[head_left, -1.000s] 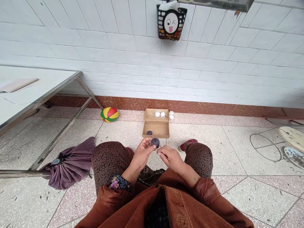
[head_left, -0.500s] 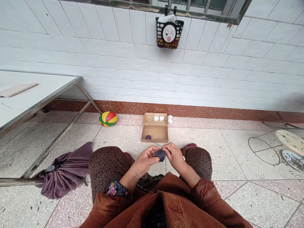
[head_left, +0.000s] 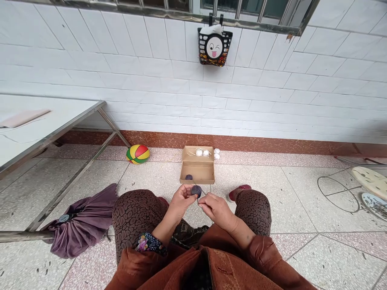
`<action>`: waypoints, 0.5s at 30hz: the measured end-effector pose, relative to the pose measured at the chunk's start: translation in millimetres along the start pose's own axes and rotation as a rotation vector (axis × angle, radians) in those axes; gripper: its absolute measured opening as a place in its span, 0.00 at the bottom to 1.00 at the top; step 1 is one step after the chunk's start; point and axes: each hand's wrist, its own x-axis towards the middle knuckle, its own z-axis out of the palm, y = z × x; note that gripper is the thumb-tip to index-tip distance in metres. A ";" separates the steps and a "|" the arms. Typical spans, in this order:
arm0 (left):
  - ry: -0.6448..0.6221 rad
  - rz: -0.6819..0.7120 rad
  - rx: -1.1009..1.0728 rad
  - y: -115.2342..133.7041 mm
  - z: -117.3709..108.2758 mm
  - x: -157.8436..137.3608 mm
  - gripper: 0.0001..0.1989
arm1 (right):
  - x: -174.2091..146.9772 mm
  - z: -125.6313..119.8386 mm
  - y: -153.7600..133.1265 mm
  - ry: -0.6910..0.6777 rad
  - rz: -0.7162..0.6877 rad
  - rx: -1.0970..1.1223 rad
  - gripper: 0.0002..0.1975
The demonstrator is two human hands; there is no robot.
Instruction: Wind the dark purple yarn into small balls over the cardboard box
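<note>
A dark grey-purple ball of yarn [head_left: 196, 191] is held between the thumb and fingers of my left hand [head_left: 180, 200]. Just to its right, my right hand [head_left: 217, 207] pinches a strand of the same yarn close below the ball. On the floor ahead lies an open cardboard box [head_left: 201, 173], its lid folded back toward the wall. A second dark ball of yarn [head_left: 188, 177] rests in the box's left part. Two white balls of yarn [head_left: 202, 152] sit in the lid, and more white balls [head_left: 217, 154] lie just right of it.
A colourful ball [head_left: 138, 154] lies by the metal leg of a white table [head_left: 60, 117]. A folded purple umbrella [head_left: 81, 225] leans near my left knee. At right are a round-based stool [head_left: 370, 181] and a dish [head_left: 375, 201]. A black basket [head_left: 215, 48] hangs on the wall.
The held yarn ball has shifted left and slightly up with my left hand. My right hand has moved down from the ball's upper side to below its right side.
</note>
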 end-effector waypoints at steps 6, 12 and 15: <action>-0.282 -0.074 0.117 1.4 1.3 -4.8 0.22 | 13.1 -17.6 10.6 0.018 -0.015 -0.113 0.14; -0.322 -0.116 -0.118 7.0 3.3 -11.7 0.23 | 13.1 -9.1 27.4 0.149 0.122 -0.110 0.14; -0.209 -0.131 -0.287 7.6 4.0 -8.7 0.25 | 5.3 2.2 25.1 0.126 0.128 -0.095 0.14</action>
